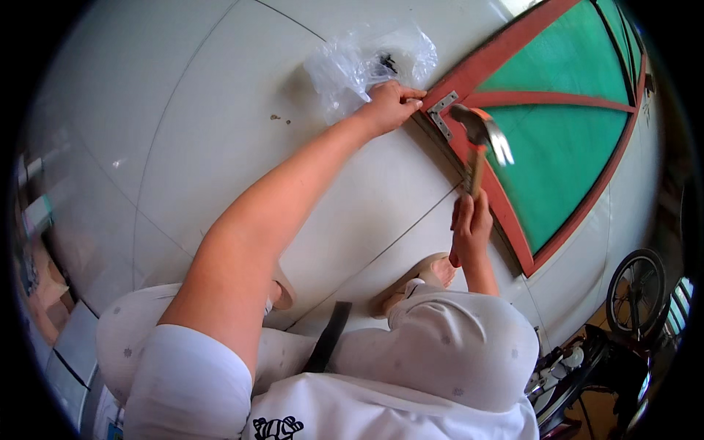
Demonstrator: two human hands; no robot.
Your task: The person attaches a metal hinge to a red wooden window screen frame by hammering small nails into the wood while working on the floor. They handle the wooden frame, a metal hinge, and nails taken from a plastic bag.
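My left hand (392, 110) is closed at the red wooden frame (506, 227) of a green-panelled door or screen lying on the floor, fingertips at its edge; anything pinched there is too small to name. A metal hinge (442, 115) sits on that frame beside them. My right hand (471, 227) grips a claw hammer (475, 169) by its handle, with the head raised over the frame near the hinge. Just behind my left hand is a crumpled clear plastic bag (341, 70) with dark small items inside. A few small metal pieces (281, 119) lie left of it.
Pale floor tiles (198, 110) surround the work. My sandalled feet (433, 275) are below my hands. A wheeled machine (634, 293) with black spoked wheel stands at lower right. Stacked boxes and other items (44, 286) line the left rim.
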